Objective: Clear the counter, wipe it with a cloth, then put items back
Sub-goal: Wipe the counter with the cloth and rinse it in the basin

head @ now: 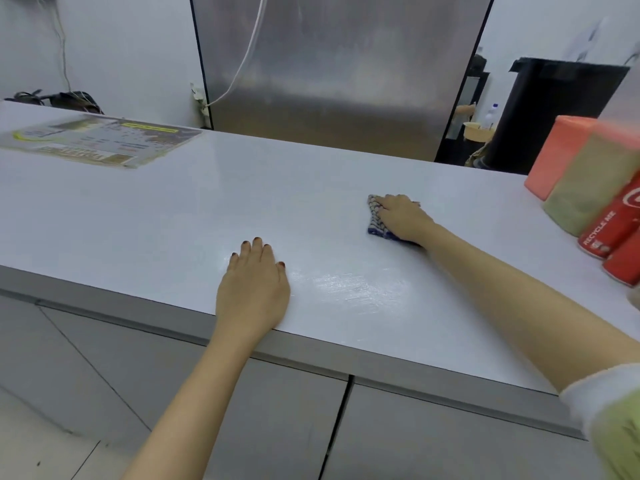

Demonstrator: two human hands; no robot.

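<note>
White tabletop [173,209] in a kitchen, with a brushed-steel panel [339,71] standing behind its far edge. Item one: checked blue-and-white cloth [375,216], lying right of centre, well in from the near edge. We log the right hand [401,216] flat on top of it, fingers [391,202] extended and pressing down rather than curled round it. Item two: left hand [252,289], palm down at the near edge, fingers straight and together, holding nothing; we judge that it braces the body. Item three: wet streak [353,285] between the two hands, marking ground already covered. Set aside at the right edge: a pink pack [557,154], a green pack [592,181] and red cans [609,223]. A printed sheet [93,140] lies at the far left corner. Step in hand, by our reading: wiping. We would advise even pressure, overlapping strokes worked toward the dry left side, and stopping short of the cans so as not to knock them.
</note>
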